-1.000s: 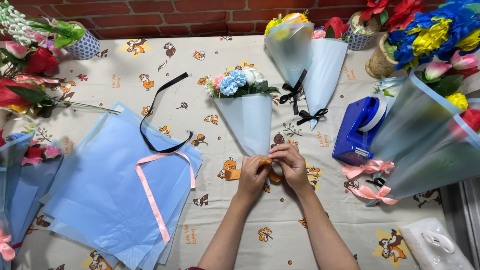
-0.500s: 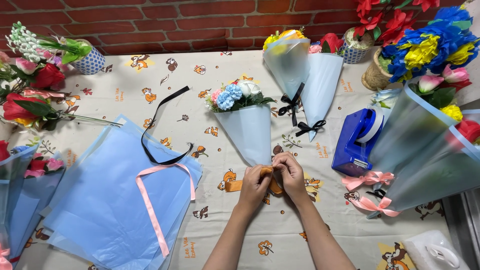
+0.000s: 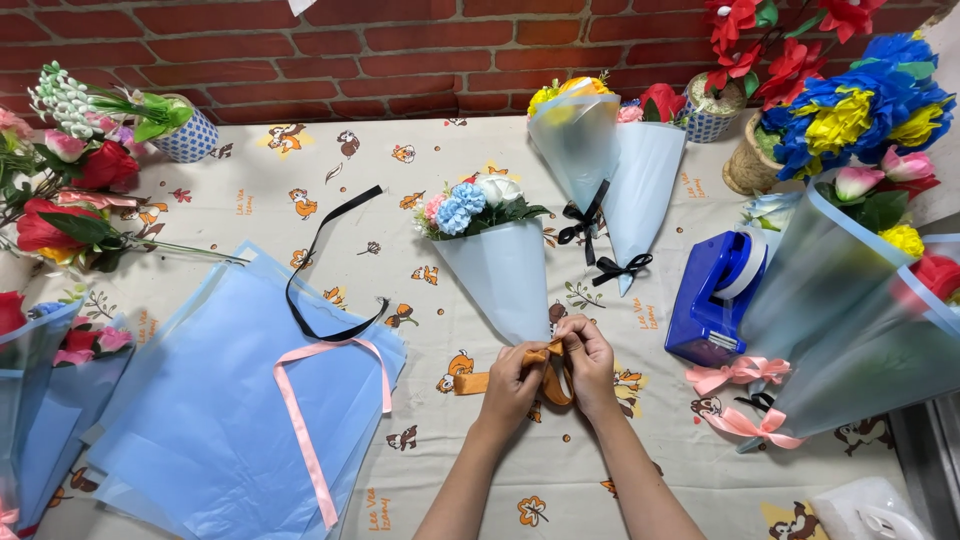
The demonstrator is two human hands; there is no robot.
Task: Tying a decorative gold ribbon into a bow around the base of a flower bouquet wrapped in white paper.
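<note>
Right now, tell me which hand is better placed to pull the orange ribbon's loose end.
Left. The left hand sits nearest the orange ribbon tail trailing left, while the right hand pinches the loop at the bouquet tip.

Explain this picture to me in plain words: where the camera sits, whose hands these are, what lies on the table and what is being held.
There is no machine here. The camera is worn on a person's head and looks down at their own two bare hands. The left hand and the right hand meet at the narrow bottom end of a small bouquet wrapped in pale blue paper, and both pinch an orange ribbon there. The table has a cream cloth with cartoon prints. To the left lie a stack of blue wrapping sheets, with a pink ribbon and a black ribbon across them. To the right stands a blue tape dispenser; behind it lie two finished bouquets with black bows. Loose flowers line the edges.
</note>
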